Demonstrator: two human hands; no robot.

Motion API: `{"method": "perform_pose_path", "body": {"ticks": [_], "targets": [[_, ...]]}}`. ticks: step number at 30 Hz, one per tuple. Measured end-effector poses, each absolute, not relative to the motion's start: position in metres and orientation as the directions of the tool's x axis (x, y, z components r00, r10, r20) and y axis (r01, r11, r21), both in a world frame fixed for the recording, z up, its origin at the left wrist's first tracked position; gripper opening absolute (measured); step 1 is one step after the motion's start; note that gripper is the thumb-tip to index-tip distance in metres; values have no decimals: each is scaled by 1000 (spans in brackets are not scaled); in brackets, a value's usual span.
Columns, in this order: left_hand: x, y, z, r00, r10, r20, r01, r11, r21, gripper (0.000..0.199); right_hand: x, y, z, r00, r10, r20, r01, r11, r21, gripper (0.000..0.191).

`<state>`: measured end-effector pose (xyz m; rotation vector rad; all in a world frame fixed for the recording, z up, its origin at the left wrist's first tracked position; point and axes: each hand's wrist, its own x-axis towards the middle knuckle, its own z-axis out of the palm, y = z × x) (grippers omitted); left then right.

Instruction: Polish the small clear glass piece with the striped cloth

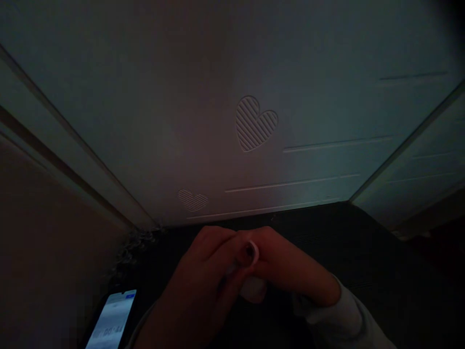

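Note:
Close together at the lower middle are my left hand (198,271) and my right hand (285,259), with their fingers curled and touching. Between them shows a small pale thing with a curved rim (256,253) around a dark opening. It looks rolled or tube-like, but the dim light hides its kind. A paler rounded part (253,289) sticks out beneath the fingers; I cannot tell whether it belongs to the same thing. Both hands are closed around this spot, and most fingertips are hidden. A light sleeve (337,315) covers my right forearm.
A lit phone (114,317) lies at the lower left. Ahead rises a pale panel (327,106) with a large grooved heart (254,123) and a smaller heart (193,200). Dark crumpled material (132,247) sits in the left corner. The surface (319,228) below is dark.

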<state>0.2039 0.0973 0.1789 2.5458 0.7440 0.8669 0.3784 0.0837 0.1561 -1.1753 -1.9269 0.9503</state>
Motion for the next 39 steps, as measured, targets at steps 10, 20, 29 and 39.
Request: {"method": "perform_pose_path", "body": {"ticks": [10,20,29,39], "targets": [[209,94,174,616,563,551,331,-820,467,55,373,93,144,-325,870,371,409,483,-774,14],[218,93,172,554,514,655,339,-858,385,50,370,93,137,-209,861,463,408,507,-759,15],[227,88,173,477,547,688,345,-836,426,43,376,96,139,-96,940,327,439,334,-834,4],[210,98,164,148,758,635,384,-636,669,39,374,85,154,-97,896,434,324,440,-837,20]]}}
